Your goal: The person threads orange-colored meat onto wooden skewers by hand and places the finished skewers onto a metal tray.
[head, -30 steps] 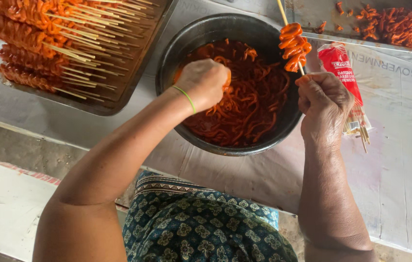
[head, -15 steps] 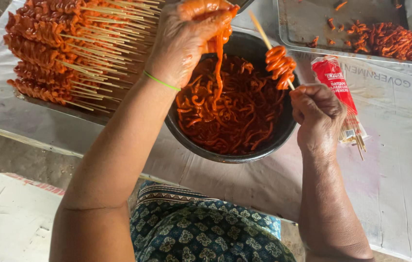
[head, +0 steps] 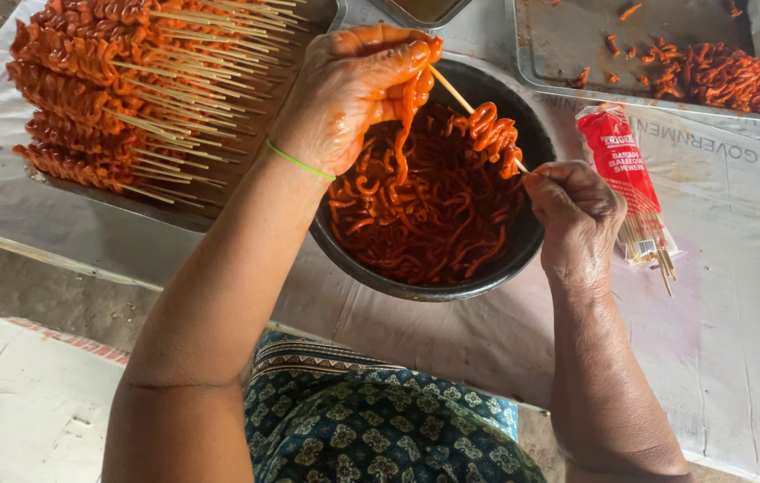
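The left hand (head: 349, 89) pinches a dangling orange marinated meat strip (head: 405, 116) at the tip of the thin bamboo skewer (head: 478, 121), whose lower end sits in the closed grip of the right hand (head: 572, 210), above the round black bowl (head: 532, 237).

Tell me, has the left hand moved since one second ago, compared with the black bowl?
Yes. The left hand was down inside the black bowl; now it is raised over the bowl's far rim, lifting an orange strip.
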